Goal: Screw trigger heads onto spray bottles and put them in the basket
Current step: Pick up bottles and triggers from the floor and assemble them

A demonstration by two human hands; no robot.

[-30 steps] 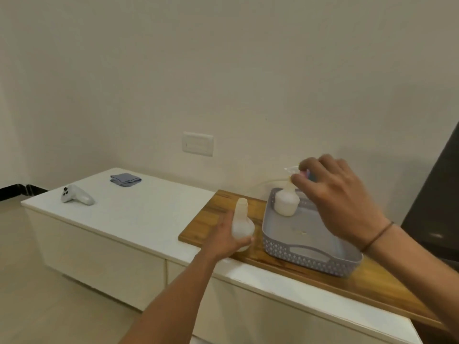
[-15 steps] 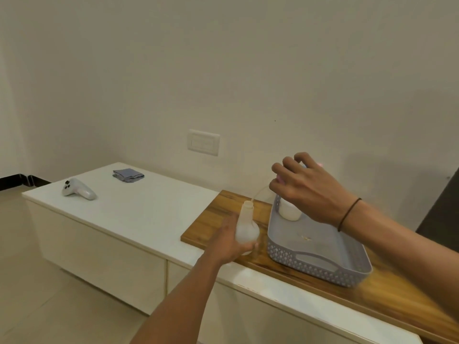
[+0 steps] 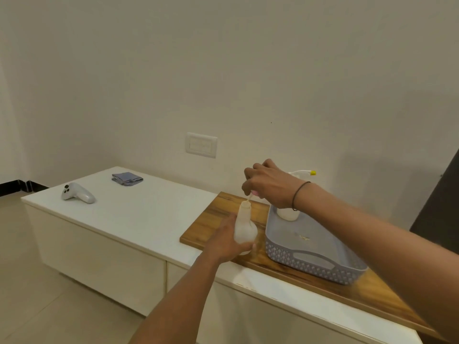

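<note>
right hand (image 3: 269,186) moved over bottle (image 3: 244,224) | left hand (image 3: 227,240) grips it (upright)

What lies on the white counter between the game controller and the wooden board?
In the head view, nothing: the white counter is bare between the controller and the wooden board. The folded cloth lies farther back.
</note>
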